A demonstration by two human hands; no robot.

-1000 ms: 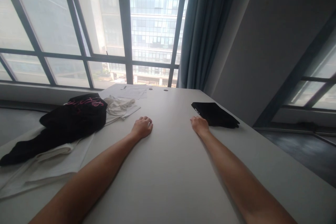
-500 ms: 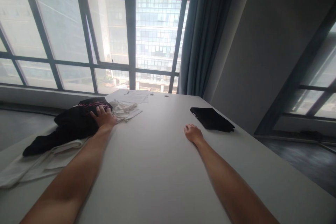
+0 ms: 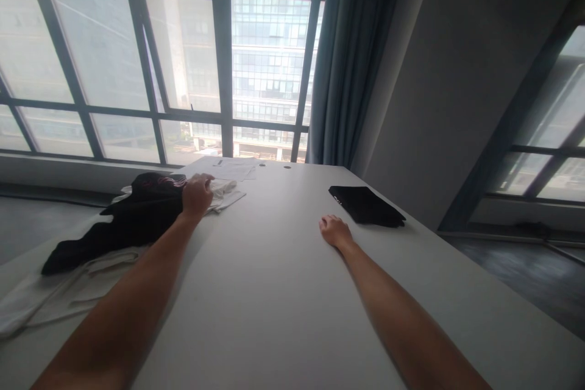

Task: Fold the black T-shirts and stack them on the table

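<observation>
My left hand is closed on the right edge of a crumpled black garment with pink lettering, at the far left of the white table. Under and beside that garment lie white clothes, and a white piece sits just right of my hand. My right hand rests flat on the table with its fingers spread, holding nothing. A folded black garment lies a little beyond and to the right of it.
Sheets of paper lie at the table's far edge near two cable holes. Large windows and a blue curtain stand behind the table. A grey wall runs along the right side.
My left hand moved from the middle of the table to the left, onto the black garment, and then closed on its edge. My right hand drew back slightly from the folded black garment.
</observation>
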